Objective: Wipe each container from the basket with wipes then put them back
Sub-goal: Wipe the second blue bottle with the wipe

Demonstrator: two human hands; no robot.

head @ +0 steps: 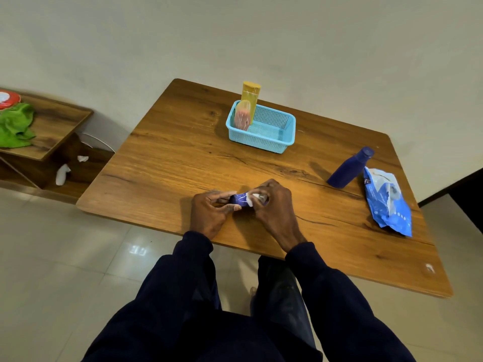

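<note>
Left grip point(209, 212) holds small blue container point(240, 199); right grip point(274, 205) seemingly pinches wipe point(251, 201) against it.

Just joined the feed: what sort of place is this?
Probably a home room: wooden table by a plain wall, tiled floor, low wooden shelf holding a green cloth.

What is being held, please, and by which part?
Left hand grips one end of the purple container; right hand holds a white wipe round the other end.
</note>
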